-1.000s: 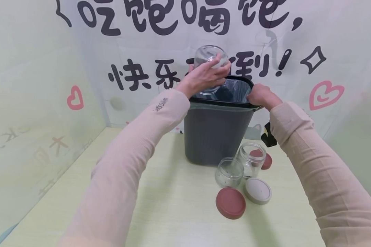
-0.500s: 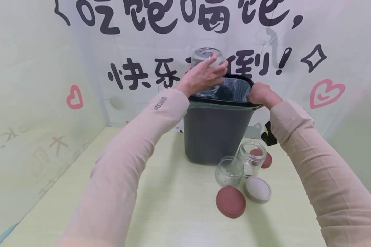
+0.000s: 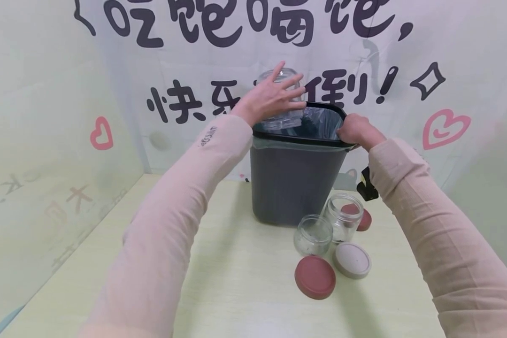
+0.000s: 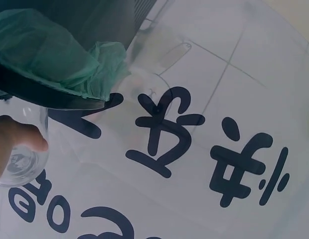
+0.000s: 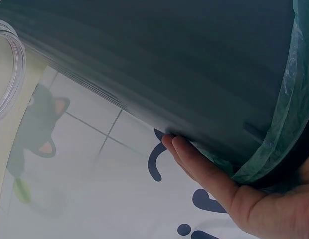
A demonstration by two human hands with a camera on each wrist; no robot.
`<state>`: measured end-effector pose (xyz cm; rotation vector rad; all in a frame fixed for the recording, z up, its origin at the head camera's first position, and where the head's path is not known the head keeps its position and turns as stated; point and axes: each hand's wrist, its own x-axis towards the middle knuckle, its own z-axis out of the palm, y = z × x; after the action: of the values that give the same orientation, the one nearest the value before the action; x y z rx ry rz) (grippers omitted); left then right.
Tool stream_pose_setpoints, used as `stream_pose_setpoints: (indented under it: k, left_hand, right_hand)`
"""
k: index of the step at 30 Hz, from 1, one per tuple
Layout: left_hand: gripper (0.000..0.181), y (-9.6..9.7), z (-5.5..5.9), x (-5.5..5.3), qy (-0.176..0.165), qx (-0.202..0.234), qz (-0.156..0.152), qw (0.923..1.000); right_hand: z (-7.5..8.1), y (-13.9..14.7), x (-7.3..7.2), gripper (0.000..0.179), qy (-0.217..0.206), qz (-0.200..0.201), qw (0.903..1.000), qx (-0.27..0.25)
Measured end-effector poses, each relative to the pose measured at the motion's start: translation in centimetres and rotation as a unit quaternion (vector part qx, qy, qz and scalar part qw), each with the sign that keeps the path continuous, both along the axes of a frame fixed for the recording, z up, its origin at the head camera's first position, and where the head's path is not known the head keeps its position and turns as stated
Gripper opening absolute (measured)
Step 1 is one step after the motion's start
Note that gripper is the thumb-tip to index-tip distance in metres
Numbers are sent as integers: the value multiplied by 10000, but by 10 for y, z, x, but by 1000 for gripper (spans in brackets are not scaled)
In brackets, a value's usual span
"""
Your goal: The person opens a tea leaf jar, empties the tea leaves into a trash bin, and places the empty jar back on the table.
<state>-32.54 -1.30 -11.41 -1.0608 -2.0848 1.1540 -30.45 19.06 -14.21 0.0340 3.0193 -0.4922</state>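
Note:
My left hand holds a clear glass jar upside down over the left side of a grey trash bin. The jar's mouth points down at the bin's black rim, and the fingers are spread across its side. In the left wrist view, the thumb lies against the glass jar beside the rim. At the bin's right corner, my right hand grips the rim and the plastic liner. The right wrist view shows the right hand's fingers extended along the bin's outer wall.
Right of the bin's base stand a squat open glass jar and a taller one. A red lid and a white lid lie in front, another red lid behind. A printed sheet hangs behind the bin.
The left hand has shifted slightly left with the inverted jar, and its fingers have spread wider over the glass. My right hand keeps its place on the rim.

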Motion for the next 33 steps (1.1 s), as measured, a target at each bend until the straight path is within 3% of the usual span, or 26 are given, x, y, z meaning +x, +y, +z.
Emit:
stream_pose_setpoints:
  k: [7,10,13,19,22,28,33]
  left_hand:
    - [66,-5,1,1,-415,1051,-88,9936]
    - [67,-7,3,2,-653,1246,8,9901]
    - [70,-8,3,3,-693,1155,73,9909]
    - [70,-4,0,0,-168,169,-100,9997]
    - [74,-1,-4,-1,314,-554,-226,9977]
    - [75,2,-13,-2,1419,-1454,-819,9757]
    - [96,2,-15,0,2250,-2277,-854,9435]
  right_hand:
    - [-1,0,0,22,56,25,10000,18]
    - [-1,1,0,21,69,66,9999,61]
    - [-1,1,0,21,68,89,9999,93]
    - [-2,2,1,21,88,66,9999,110]
    - [-3,2,0,22,86,52,9999,111]
    - [-3,2,0,24,-8,9,10000,11]
    - [-2,2,-2,25,-62,34,10000,19]
